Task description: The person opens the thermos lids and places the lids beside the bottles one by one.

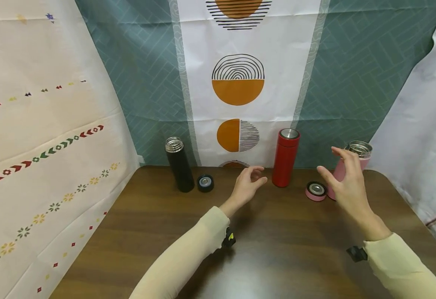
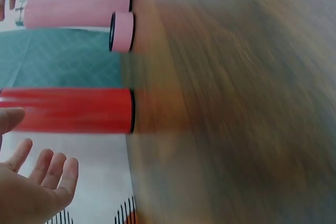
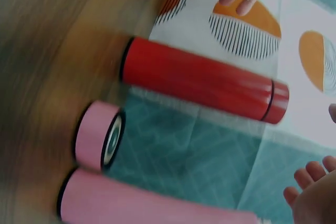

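A red thermos (image 1: 286, 160) stands upright with its red, silver-topped lid on. My left hand (image 1: 247, 185) hovers to its left, fingers relaxed and nothing in them. Over on the right, my right hand (image 1: 348, 187) is raised in front of a pink thermos (image 1: 339, 171), thumb and fingers spread apart and holding nothing. The pink thermos has no lid on, and its steel mouth shows; my hand hides part of its body. Beside its base lies a pink lid (image 1: 316, 191) with its inner side up. The left wrist view shows my left fingers (image 2: 55, 169) near the red thermos.
A black thermos (image 1: 180, 166) without a lid stands at the back left, its black lid (image 1: 205, 183) on the wooden table (image 1: 146, 232) beside it. Patterned cloth (image 1: 150, 83) hangs right behind the table's back edge, with a pale cloth (image 1: 53, 124) along the left.
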Available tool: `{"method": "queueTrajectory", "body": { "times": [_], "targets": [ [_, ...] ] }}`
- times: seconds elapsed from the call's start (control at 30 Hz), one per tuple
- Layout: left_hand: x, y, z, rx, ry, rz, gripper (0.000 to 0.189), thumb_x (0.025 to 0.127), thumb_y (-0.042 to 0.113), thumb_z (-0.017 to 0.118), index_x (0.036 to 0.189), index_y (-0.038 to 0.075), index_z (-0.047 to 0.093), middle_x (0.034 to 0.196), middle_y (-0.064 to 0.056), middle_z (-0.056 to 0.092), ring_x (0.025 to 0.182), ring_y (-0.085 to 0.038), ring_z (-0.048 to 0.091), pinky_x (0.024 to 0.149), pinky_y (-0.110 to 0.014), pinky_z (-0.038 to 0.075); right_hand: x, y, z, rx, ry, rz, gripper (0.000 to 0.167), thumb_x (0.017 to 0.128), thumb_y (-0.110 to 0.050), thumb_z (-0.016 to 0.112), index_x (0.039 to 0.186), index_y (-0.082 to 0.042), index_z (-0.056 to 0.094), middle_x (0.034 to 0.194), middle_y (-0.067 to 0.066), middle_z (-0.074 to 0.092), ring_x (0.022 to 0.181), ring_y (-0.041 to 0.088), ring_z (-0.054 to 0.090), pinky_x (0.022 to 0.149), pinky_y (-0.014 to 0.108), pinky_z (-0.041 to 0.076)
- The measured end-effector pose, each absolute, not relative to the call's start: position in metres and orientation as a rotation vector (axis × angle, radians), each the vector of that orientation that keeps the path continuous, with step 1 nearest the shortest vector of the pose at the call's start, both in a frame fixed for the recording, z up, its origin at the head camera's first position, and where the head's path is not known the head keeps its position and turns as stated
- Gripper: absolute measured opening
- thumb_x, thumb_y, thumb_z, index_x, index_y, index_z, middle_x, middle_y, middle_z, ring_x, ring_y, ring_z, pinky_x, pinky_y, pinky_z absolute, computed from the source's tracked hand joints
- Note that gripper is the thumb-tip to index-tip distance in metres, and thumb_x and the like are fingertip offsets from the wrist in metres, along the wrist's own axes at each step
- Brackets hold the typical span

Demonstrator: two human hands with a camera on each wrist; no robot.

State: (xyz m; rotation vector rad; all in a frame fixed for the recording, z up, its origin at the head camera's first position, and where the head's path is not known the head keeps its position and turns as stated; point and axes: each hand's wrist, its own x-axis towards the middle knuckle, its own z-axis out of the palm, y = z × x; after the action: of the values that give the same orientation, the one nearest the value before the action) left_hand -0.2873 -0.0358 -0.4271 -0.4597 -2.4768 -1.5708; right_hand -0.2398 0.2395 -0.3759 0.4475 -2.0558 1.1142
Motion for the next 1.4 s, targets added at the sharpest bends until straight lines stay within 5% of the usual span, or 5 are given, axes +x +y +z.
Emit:
{"method": "queueTrajectory", "body": {
  "times": [0.43, 0.77, 1.2, 1.4],
  "targets": [
    [-0.276, -0.074, -0.432, -0.393, -2.426, -1.668, 0.052, 0.099, 0.019, 0.073, 0.145, 0.007, 0.051, 0.127, -0.021, 0.064, 0.114, -0.031, 0.064, 0.097, -0.047, 0.054, -0.236, 0.197, -0.386, 0.537, -2.136, 1.168, 0.067, 0.09, 0.0, 0.079, 0.15, -0.004, 0.05, 0.143, 0.019, 0.05, 0.135, 0.035, 0.044, 0.115, 0.027, 0.03],
    [-0.286, -0.068, -0.434, -0.376, -2.416, -1.767, 0.058, 0.099, 0.027, 0.073, 0.148, 0.011, 0.048, 0.134, -0.019, 0.061, 0.123, -0.035, 0.061, 0.101, -0.048, 0.052, -0.245, 0.188, -0.381, 0.551, -2.169, 1.183, 0.064, 0.093, -0.007, 0.078, 0.151, -0.005, 0.05, 0.146, 0.02, 0.047, 0.138, 0.04, 0.041, 0.115, 0.064, 0.032],
    [-0.302, -0.047, -0.427, -0.379, -2.386, -1.782, 0.061, 0.098, 0.03, 0.074, 0.149, 0.011, 0.048, 0.135, -0.014, 0.058, 0.125, -0.034, 0.058, 0.1, -0.039, 0.052, -0.257, 0.186, -0.368, 0.575, -2.178, 1.164, 0.061, 0.096, -0.015, 0.076, 0.15, -0.004, 0.05, 0.148, 0.021, 0.044, 0.14, 0.042, 0.039, 0.114, 0.068, 0.03],
    [-0.313, -0.029, -0.425, -0.428, -2.32, -1.802, 0.064, 0.098, 0.03, 0.073, 0.151, 0.007, 0.046, 0.141, -0.016, 0.053, 0.131, -0.035, 0.052, 0.109, -0.046, 0.047, -0.266, 0.191, -0.364, 0.595, -2.166, 1.129, 0.06, 0.097, -0.013, 0.075, 0.15, -0.001, 0.05, 0.15, 0.022, 0.04, 0.141, 0.042, 0.038, 0.113, 0.069, 0.032]
  ]
}}
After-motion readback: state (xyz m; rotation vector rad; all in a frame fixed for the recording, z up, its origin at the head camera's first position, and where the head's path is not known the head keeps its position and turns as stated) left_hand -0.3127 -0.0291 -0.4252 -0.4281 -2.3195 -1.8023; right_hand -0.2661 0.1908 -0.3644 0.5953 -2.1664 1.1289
